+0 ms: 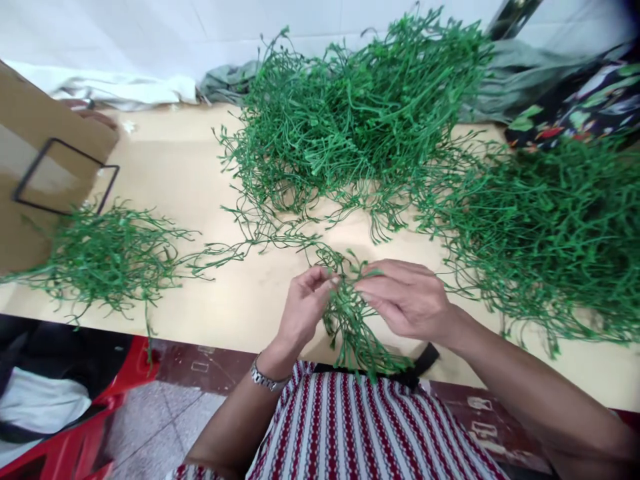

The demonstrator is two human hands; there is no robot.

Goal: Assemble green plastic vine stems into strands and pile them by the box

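Thin green artificial plant stems (pixel 353 327) with small tips lie in a loose bunch at the table's front edge, directly under my hands. My left hand (pixel 306 303), with a metal watch on its wrist, pinches a stem between thumb and forefinger. Opposite it, my right hand (pixel 407 297) has its fingers pressed together on a green stem tip. The two hands are close together but apart. What lies inside the fingers is partly hidden. A thin trail of stems runs left from the bunch across the table.
A tall heap of green stems (pixel 350 113) stands at the back, another heap (pixel 560 233) at the right. A smaller pile (pixel 115 257) lies left beside a cardboard box (pixel 30 167) and a black wire frame (pixel 65 143). A red chair (pixel 133 363) is at lower left.
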